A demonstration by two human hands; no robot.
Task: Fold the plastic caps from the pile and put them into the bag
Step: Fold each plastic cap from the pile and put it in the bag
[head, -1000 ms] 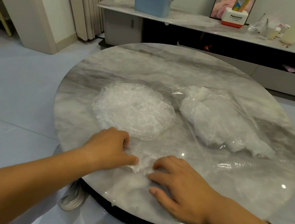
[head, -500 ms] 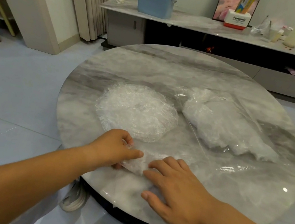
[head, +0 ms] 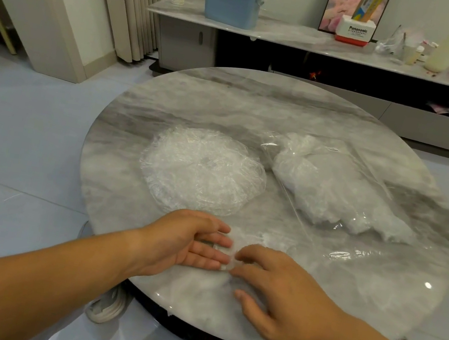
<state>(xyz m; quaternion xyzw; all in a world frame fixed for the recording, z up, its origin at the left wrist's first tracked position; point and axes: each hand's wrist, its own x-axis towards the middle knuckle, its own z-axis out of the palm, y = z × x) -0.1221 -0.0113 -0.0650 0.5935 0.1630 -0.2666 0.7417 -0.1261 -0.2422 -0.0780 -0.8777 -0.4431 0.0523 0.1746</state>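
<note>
**Both hands working one cap at the near edge of the desk**

I am watching the left hand (head: pixel 189 243) lying on its side with its fingers stretched out straight, their tips touching a thin clear plastic cap (head: pixel 260 237). The right hand (head: pixel 282 297) is resting palm down on the same cap, its fingers spread and only lightly bent, gripping nothing. The cap is lying crumpled on the round marble desk (head: pixel 258 109) between the two hands. The pile of caps (head: pixel 202 169) is sitting just beyond the left hand, and the clear bag (head: pixel 334 186), already holding white caps, is lying to the right of the pile.
</note>
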